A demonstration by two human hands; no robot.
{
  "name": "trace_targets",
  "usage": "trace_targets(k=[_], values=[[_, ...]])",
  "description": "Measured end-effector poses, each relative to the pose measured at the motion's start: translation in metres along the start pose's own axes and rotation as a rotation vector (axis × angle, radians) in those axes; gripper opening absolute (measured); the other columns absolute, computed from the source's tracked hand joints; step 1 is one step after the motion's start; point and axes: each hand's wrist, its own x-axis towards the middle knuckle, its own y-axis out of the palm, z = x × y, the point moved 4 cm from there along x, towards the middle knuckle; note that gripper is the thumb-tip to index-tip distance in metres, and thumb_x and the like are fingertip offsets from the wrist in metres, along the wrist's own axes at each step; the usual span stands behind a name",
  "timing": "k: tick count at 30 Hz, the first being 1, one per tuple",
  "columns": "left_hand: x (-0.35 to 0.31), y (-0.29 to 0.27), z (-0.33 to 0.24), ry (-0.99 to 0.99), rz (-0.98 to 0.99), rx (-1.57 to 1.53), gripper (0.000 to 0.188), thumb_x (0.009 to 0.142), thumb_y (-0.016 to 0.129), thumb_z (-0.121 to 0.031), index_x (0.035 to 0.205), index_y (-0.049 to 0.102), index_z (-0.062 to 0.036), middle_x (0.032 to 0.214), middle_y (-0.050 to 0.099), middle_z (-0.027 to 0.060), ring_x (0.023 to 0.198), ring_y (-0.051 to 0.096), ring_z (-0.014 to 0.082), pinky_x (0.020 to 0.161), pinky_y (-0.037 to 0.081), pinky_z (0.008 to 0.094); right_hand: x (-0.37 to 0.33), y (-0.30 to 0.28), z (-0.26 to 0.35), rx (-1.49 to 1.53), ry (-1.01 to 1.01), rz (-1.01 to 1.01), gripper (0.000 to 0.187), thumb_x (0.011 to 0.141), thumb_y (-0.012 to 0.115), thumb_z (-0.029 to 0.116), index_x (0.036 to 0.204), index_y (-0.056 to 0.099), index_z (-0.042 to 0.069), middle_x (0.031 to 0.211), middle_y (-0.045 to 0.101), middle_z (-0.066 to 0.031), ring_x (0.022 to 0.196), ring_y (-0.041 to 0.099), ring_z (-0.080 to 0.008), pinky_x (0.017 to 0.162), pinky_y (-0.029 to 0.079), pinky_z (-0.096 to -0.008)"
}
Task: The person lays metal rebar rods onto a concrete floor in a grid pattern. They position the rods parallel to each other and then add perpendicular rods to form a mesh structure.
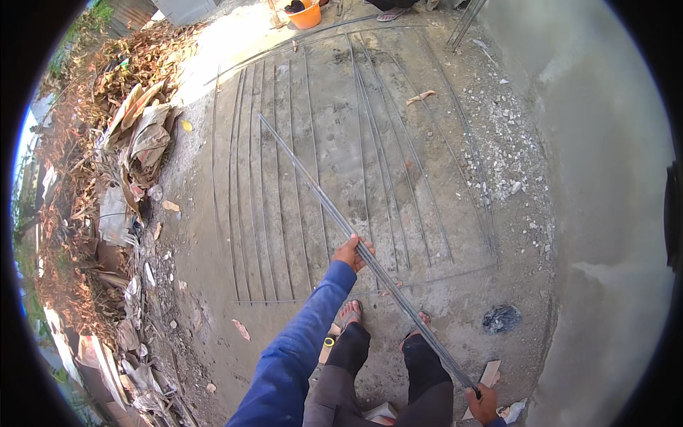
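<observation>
A bundle of thin steel rebar rods (pixel 324 198) slants across the view, its far end above the ground and its near end at the lower right. My left hand (pixel 351 252) is closed round the bundle near its middle, the arm in a blue sleeve. Close to the near end, my right hand (pixel 484 403) grips the same bundle. Beneath it, several single steel rods (pixel 276 213) lie lengthwise on the concrete, spaced apart. A crosswise rod (pixel 267 302) runs along their near ends, in front of my sandalled feet.
Dry leaves and scrap (pixel 85 206) pile up along the left. A plastered wall (pixel 605 213) rises on the right, with white rubble (pixel 509 153) at its foot. An orange bucket (pixel 304 16) stands at the far end. Near my feet lie a crumpled dark plastic bag (pixel 502 319) and a yellow tape roll (pixel 329 342).
</observation>
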Motion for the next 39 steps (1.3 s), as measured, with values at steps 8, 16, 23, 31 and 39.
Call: trace_targets(k=[8, 16, 23, 31, 39], values=[[0.154, 0.109, -0.138, 0.292, 0.117, 0.154, 0.072, 0.106, 0.05, -0.048, 0.154, 0.032, 0.0023, 0.154, 0.043, 0.025, 0.14, 0.047, 0.0382, 0.114, 0.043, 0.0494, 0.292, 0.128, 0.076, -0.161, -0.242, -0.327, 0.05, 0.099, 0.059, 0.039, 0.081, 0.064, -0.007, 0.064, 0.059, -0.0237, 0.059, 0.058, -0.0331, 0.061, 0.045, -0.0467], [0.201, -0.088, 0.069, 0.005, 0.23, 0.42, 0.074, 0.102, 0.052, -0.056, 0.156, 0.037, -0.0069, 0.155, 0.047, 0.0177, 0.138, 0.05, 0.0338, 0.112, 0.041, 0.0468, 0.511, 0.35, 0.161, 0.272, -0.163, -0.105, 0.073, 0.102, 0.049, 0.059, 0.074, 0.06, -0.008, 0.063, 0.054, -0.0183, 0.065, 0.053, -0.0242, 0.066, 0.043, -0.0449], [0.189, -0.207, 0.213, -0.148, 0.279, 0.354, 0.084, 0.098, 0.057, -0.062, 0.154, 0.038, -0.0021, 0.151, 0.049, 0.0166, 0.136, 0.051, 0.0304, 0.111, 0.042, 0.0464, 0.533, 0.524, 0.146, 0.372, -0.095, 0.1, 0.071, 0.101, 0.044, 0.062, 0.087, 0.066, -0.004, 0.084, 0.066, -0.0238, 0.078, 0.064, -0.0371, 0.072, 0.048, -0.0469], [0.248, -0.286, 0.242, 0.414, 0.131, 0.989, 0.077, 0.081, 0.084, -0.031, 0.143, 0.054, 0.0024, 0.097, 0.075, 0.0117, 0.089, 0.072, 0.0214, 0.088, 0.054, 0.039, 0.541, 0.602, 0.145, 0.667, -0.031, 0.592, 0.036, 0.108, 0.042, 0.041, 0.108, 0.057, 0.008, 0.079, 0.061, -0.0068, 0.066, 0.06, -0.0172, 0.06, 0.05, -0.0343], [0.26, -0.272, 0.229, 0.06, 0.282, 0.683, 0.039, 0.089, 0.073, -0.014, 0.123, 0.064, 0.0017, 0.102, 0.075, 0.0077, 0.086, 0.071, 0.0156, 0.072, 0.059, 0.0315, 0.548, 0.565, 0.126, 0.517, -0.066, 0.643, 0.049, 0.102, 0.058, 0.022, 0.141, 0.044, -0.003, 0.127, 0.059, -0.0166, 0.111, 0.061, -0.0271, 0.093, 0.054, -0.0465]])
